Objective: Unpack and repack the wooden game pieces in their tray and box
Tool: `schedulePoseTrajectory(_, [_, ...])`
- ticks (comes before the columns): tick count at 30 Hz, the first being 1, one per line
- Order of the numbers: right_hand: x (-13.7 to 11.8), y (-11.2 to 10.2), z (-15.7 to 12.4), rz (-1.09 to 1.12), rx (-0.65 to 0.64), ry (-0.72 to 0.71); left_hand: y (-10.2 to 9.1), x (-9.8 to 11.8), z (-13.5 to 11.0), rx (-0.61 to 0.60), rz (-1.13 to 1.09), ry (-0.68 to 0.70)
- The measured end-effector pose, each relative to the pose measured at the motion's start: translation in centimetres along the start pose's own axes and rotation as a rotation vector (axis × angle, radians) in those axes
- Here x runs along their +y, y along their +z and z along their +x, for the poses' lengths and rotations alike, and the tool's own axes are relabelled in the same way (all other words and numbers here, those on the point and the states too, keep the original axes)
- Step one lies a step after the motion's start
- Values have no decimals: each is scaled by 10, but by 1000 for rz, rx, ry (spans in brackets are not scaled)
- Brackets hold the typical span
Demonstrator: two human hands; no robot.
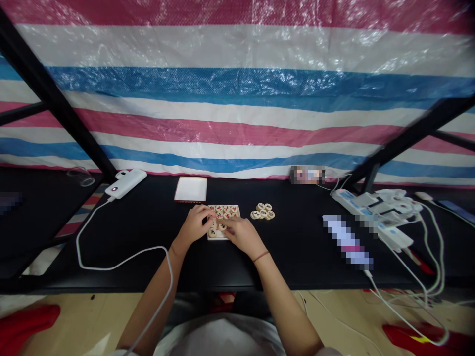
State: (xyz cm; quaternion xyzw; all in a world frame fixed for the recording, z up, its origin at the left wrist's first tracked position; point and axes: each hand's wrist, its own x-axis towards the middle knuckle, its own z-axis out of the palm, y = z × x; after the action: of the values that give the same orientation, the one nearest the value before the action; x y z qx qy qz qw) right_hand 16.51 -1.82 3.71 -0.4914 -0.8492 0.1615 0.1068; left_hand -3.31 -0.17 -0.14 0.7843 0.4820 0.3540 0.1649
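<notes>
Your left hand (195, 223) curls over the left edge of the white box (218, 239), fingers bent in, and whether it grips anything I can't tell. Across from it, your right hand (243, 233) reaches over the right edge, thumb and fingers narrow around a black-marked xiangqi piece (221, 227); pinched or merely touched, the view won't say. So the box sits right between your hands, close to square, no clear long axis, red-marked pieces (227, 208) lining its far side. Off to the right, slightly far, loose xiangqi pieces (263, 211) bunch together, your right hand much the nearer! Beneath everything, a black table (289, 257); beyond, a striped tarpaulin (237, 89).
</notes>
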Motion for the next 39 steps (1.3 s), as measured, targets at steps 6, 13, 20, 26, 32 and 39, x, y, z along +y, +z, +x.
schedulePoseTrajectory(6, [-1, 6, 2, -36, 36, -4, 0, 0, 1, 10, -9, 25])
schedulePoseTrajectory(13, [1, 11, 5, -32, 88, -26, 3, -2, 1, 21, -34, 45])
schedulePoseTrajectory(20, [17, 0, 1, 206, 215, -48, 3, -1, 2, 51, -55, 50])
schedulePoseTrajectory(26, [77, -30, 6, -42, 415, 429, 3, 2, 2, 92, -71, 82])
schedulePoseTrajectory(32, [108, -43, 34, -181, 24, 567, 4, 7, 2, 125, -66, 119])
schedulePoseTrajectory(39, [114, -48, 49, -167, -67, 568, 3, 5, 1, 145, -60, 84])
